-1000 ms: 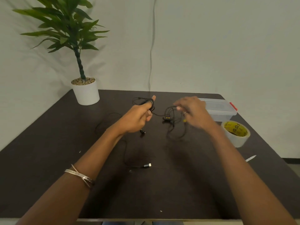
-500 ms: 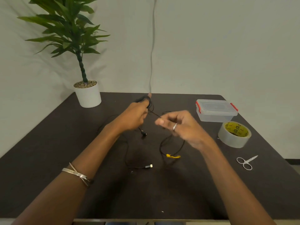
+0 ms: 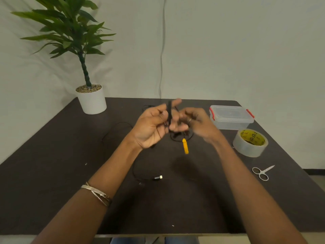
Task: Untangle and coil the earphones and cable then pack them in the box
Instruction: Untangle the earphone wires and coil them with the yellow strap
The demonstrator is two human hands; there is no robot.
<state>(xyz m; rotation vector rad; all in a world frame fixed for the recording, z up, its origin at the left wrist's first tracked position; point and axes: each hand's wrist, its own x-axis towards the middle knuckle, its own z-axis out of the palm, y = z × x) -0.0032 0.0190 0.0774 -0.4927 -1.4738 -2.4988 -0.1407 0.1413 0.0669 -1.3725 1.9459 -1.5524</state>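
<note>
Both hands are raised above the middle of the dark table. My left hand [image 3: 152, 126] holds a black coil of earphone wire [image 3: 169, 114] wound around its fingers. My right hand [image 3: 192, 120], blurred, pinches the wire right beside the coil. A loop of black wire with a yellow piece [image 3: 185, 148] dangles below the hands. A thin black cable [image 3: 116, 128] lies on the table to the left, and its silver plug [image 3: 158, 177] lies near the front. The clear plastic box [image 3: 231, 117] with red clips stands shut at the back right.
A potted plant in a white pot [image 3: 92, 100] stands at the back left corner. A roll of clear tape [image 3: 249, 142] sits in front of the box, and small scissors [image 3: 263, 172] lie near the right edge.
My right hand has swung back up to the left hand, carrying the wire around the coil. The yellow piece has lifted off the table and now hangs in the air.
</note>
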